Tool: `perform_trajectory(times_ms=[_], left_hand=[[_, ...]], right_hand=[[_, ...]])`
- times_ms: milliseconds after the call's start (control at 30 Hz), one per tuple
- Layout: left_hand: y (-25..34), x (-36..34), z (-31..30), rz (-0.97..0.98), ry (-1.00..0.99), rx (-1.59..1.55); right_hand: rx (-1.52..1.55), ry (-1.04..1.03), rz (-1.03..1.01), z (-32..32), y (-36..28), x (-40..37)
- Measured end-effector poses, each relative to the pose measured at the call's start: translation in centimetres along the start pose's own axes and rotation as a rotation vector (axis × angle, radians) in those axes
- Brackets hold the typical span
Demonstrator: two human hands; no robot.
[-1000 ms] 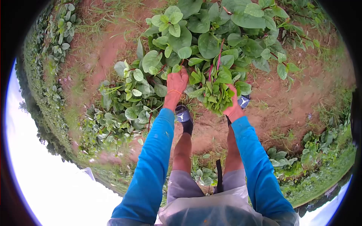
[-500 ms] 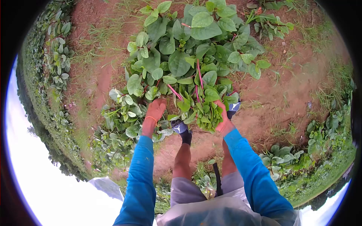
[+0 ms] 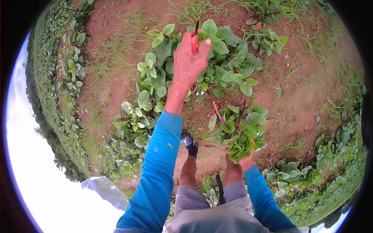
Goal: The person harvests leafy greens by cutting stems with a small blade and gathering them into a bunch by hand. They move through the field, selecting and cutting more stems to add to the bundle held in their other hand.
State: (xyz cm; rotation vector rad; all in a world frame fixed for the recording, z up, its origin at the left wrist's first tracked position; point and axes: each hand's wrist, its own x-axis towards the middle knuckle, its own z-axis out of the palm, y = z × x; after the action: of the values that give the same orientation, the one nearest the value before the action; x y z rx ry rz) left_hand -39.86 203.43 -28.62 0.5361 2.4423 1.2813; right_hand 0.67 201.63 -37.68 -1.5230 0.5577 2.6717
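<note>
My left hand [image 3: 187,64] reaches far forward over the leafy plant [image 3: 229,54], with its fingers closed round a small knife [image 3: 195,42]. The knife has a red handle, and its dark blade points away from me. Lower and to the right, my right hand [image 3: 247,161] grips a bunch of Malabar spinach [image 3: 243,134] from beneath. Most of its fingers are hidden behind the leaves. Cut-looking pink and purple stems stick up from the bunch, away from me. Broad green leaves of the growing plant surround my left hand.
Reddish soil [image 3: 287,116] with grass tufts lies around the plants. More leafy plants [image 3: 136,128] grow at the left, with another row [image 3: 291,171] at the lower right. My shoe [image 3: 187,139] stands close to the plant bed. A clear plastic sheet [image 3: 105,190] shows at the lower left.
My left hand has moved forward and right, bringing the knife into view. My right hand has drawn the spinach bunch back toward me and right, away from the plant.
</note>
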Motion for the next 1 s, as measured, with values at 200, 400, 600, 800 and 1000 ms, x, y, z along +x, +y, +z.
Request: perform_trajectory(times_ms=[200, 400, 600, 800, 1000], left_hand=[[0.7, -3.3, 3.8, 0.099, -0.305, 0.082], [-2.2, -12.4, 3.5, -0.01, -0.286, 0.088], [-3.0, -13.5, 3.4, -0.207, -0.273, 0.067], [-5.2, -14.0, 2.5, -0.755, -0.248, -0.516], [-6.3, -14.9, 1.3, -0.761, -0.232, -0.621]], right_hand=[[0.011, -0.169, -0.074, 1.6, 0.4, 2.8], [0.166, -0.527, -0.11, 5.5, 0.4, 7.9], [0.193, -0.283, -0.24, 12.1, -0.1, 11.7], [0.159, -0.429, -0.078, 12.7, -0.4, 12.7], [0.145, -0.448, -0.022, 12.3, 0.1, 13.7]])
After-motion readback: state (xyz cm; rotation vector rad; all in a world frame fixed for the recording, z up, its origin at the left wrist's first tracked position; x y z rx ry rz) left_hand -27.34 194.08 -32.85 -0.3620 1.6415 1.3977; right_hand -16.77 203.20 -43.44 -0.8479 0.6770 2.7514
